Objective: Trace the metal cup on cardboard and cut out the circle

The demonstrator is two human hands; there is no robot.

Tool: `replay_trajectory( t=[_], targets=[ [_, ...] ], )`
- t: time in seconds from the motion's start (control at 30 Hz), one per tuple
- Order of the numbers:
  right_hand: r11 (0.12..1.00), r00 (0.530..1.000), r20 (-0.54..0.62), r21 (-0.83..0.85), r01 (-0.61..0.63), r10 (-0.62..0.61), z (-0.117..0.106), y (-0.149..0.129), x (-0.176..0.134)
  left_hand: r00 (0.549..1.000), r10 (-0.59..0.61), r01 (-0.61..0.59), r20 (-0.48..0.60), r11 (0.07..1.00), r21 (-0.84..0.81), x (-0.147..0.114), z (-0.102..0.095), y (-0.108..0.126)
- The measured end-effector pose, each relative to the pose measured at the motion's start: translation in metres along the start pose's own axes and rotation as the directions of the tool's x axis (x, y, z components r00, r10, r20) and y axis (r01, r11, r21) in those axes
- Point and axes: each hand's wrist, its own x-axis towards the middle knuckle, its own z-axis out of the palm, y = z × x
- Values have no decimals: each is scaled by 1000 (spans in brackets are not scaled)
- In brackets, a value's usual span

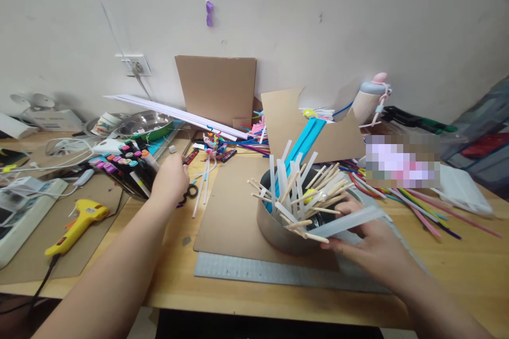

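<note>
My right hand (369,241) grips the right rim of a round grey metal container (274,230), with the thumb outside and the fingers over the edge. Wooden sticks (332,183), translucent glue sticks (282,177) and a bright blue strip (306,140) stick out of it. One glue stick lies across my fingers. Farther left, my left hand (173,177) is closed beside a bunch of markers (127,167). At its fingertips is a narrow red-and-black item (191,157); whether it is held is unclear. Black scissor handles (192,192) lie just below the hand.
A yellow glue gun (79,225) and a white power strip (34,217) lie at left. Cardboard (226,206) and a metal ruler (246,269) lie under and before the container. Colourful pipe cleaners (417,209) spread rightward. Upright cardboard (217,87) leans on the wall.
</note>
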Motion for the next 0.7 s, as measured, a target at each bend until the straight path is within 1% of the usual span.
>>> replay_trajectory(
  t=[0.07,0.17,0.2,0.27,0.33,0.37,0.43,0.5,0.57,0.63,0.7],
  targets=[
    [1000,1000,-11,-14,1,-1,0,-1,0,1000,14,-14,22,1000,9,-4,2,-3],
    [999,999,-31,-39,11,-12,0,-2,-1,994,14,-17,113,1000,26,-12,15,-5],
    [999,999,-34,-43,14,-15,0,-2,-1,992,9,-13,128,999,30,-14,21,-5],
    [999,999,-45,-44,22,-24,1,-1,-1,992,-4,0,130,1000,28,-14,28,-5],
    [999,998,-53,-44,29,-31,1,0,-1,995,-6,5,98,1000,11,-12,27,-5],
    [999,998,-52,-45,28,-31,1,1,0,998,-3,3,65,1000,-3,-9,22,-5],
    [999,999,-40,-48,16,-18,2,2,-1,999,7,-8,-34,999,-45,-4,6,-8],
    [998,999,-37,-56,-3,0,2,3,-1,989,6,-20,-149,995,-95,-1,-15,-12],
    [997,999,-42,-70,-9,6,2,3,-1,972,-16,-15,-234,991,-130,-1,-33,-18],
    [997,999,-45,-81,-3,0,2,4,-1,959,-50,15,-277,992,-129,-4,-44,-23],
    [996,999,-44,-83,10,-14,2,4,-1,955,-82,57,-285,994,-97,-8,-48,-26]
  ],
)
